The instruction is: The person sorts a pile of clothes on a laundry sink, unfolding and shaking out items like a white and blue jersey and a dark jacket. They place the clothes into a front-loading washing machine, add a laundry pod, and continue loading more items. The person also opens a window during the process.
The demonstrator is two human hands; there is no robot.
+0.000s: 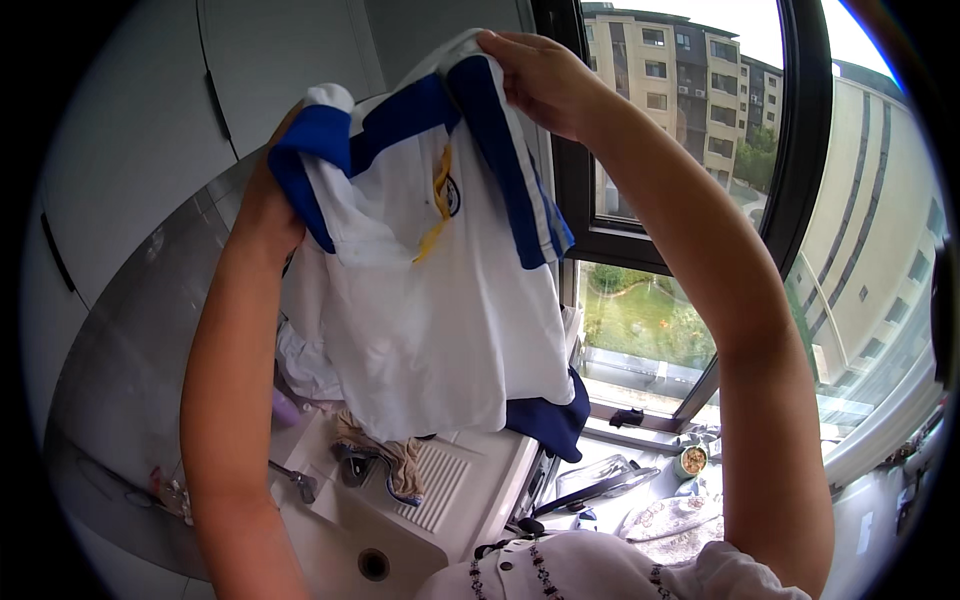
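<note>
A white polo-style shirt (pixel 420 322) with blue panels and a small round emblem hangs spread out in the air before me, held up by both hands. My left hand (pixel 281 195) grips it near the blue section at the upper left; its fingers are mostly hidden behind the cloth. At the top, my right hand (pixel 536 79) pinches the white edge between thumb and fingers. A narrow yellow strip (pixel 436 217) lies on the shirt's front near the emblem. Dark blue cloth (pixel 551 420) shows beneath its lower right edge.
Below is a white sink (pixel 405 532) with a drain and a faucet (pixel 300 484). A tan cloth (pixel 394 457) lies on the ribbed washboard (pixel 442 480). White cloth (pixel 304 367) and a purple bottle-like object (pixel 285 407) are at left. A dark-framed window (pixel 652 259) stands at right, grey cabinets (pixel 127 127) upper left.
</note>
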